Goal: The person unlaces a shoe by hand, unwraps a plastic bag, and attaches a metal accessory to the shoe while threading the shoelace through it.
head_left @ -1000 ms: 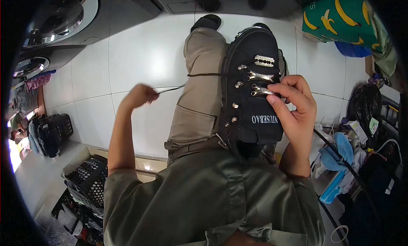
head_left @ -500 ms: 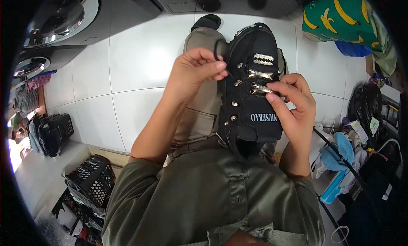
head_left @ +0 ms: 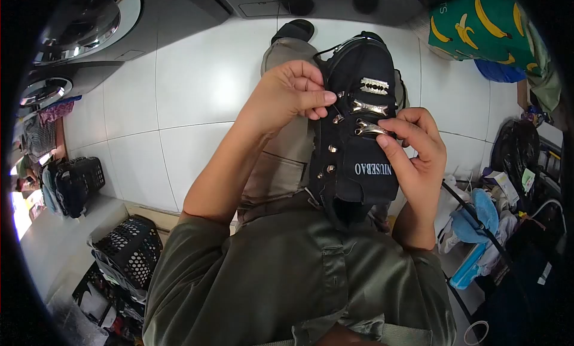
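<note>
Atop the trousers [head_left: 272, 174], toward the person's right, a black shoe [head_left: 353, 157] lies lengthwise, toe pointing away. It looks light, its upper soft enough to give under pressure, its sole edge stiffer and the firmer place to steady it. The right hand [head_left: 421, 142] reaches in from the side, thumb and forefinger pinching the end of a metal clip [head_left: 367, 128]. The left hand [head_left: 290, 98] bends over the opposite edge, fingers pressed together, seemingly on the lace [head_left: 326, 50], which should be limp and best gripped near the top hook [head_left: 341, 95].
</note>
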Demonstrator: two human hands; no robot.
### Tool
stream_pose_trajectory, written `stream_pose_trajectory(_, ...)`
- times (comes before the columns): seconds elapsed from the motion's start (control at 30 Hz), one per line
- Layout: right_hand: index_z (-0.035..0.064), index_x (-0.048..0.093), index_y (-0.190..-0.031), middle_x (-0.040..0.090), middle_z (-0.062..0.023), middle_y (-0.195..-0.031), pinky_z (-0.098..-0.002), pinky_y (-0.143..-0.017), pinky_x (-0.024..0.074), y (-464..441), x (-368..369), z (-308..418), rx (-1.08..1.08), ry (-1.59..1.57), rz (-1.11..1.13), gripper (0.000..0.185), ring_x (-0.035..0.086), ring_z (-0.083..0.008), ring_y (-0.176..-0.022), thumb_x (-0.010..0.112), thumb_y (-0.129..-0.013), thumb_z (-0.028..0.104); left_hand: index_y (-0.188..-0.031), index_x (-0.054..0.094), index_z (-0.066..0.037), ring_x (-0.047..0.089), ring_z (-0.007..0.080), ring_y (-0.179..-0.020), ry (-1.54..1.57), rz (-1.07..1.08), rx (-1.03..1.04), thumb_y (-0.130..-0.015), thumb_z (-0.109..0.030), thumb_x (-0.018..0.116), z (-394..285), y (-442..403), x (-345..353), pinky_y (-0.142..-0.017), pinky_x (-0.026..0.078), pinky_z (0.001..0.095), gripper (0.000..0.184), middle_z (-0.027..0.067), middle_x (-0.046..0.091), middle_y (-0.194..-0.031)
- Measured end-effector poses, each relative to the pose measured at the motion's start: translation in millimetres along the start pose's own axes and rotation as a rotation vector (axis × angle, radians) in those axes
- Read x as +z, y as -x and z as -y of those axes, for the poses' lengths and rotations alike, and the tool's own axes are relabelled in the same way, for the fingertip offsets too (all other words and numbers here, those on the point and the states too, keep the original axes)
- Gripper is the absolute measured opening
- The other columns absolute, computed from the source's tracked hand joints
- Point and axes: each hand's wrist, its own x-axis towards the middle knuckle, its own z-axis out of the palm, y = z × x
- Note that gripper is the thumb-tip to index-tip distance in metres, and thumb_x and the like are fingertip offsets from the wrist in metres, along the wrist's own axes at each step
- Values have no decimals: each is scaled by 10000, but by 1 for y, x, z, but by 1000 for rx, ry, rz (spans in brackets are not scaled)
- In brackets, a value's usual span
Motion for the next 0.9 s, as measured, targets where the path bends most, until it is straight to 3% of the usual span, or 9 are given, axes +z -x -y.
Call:
stream_pose_trajectory(0.33,5,666,-911,530,-72,-872,-247,-704,424,2,0,0,33,-6,-18,202,531,-168,-799,706,-714,-11,-834,580,-13,599,83,-599,-253,8,64,-764,-8,701,0,2,13,-561,486,189,140,42,628,-696)
stream_pose_trajectory(0.43,5,666,-909,532,-73,-873,-248,-705,424,2,-2,0,27,16,-22,203,530,-168,-798,705,-711,-12,-853,614,18,595,87,-652,-383,-71,208,-771,-5,691,8,13,19,-600,475,188,116,49,630,-739)
stream_pose_trajectory(0.6,2,665,-907,534,-77,-875,-249,-707,426,2,-3,0,15,21,-13,200,531,-171,-802,704,-711,-9,-956,644,21,577,119,-755,-602,33,544,-722,16,678,8,29,16,-678,475,237,237,80,616,-945)
stream_pose_trajectory(0.9,-2,666,-916,540,-83,-894,-251,-709,433,3,-5,-2,22,9,-15,197,539,-169,-813,701,-723,-7,-952,625,-2,573,148,-736,-729,-40,580,-673,-11,694,15,31,25,-676,482,252,288,72,595,-941)
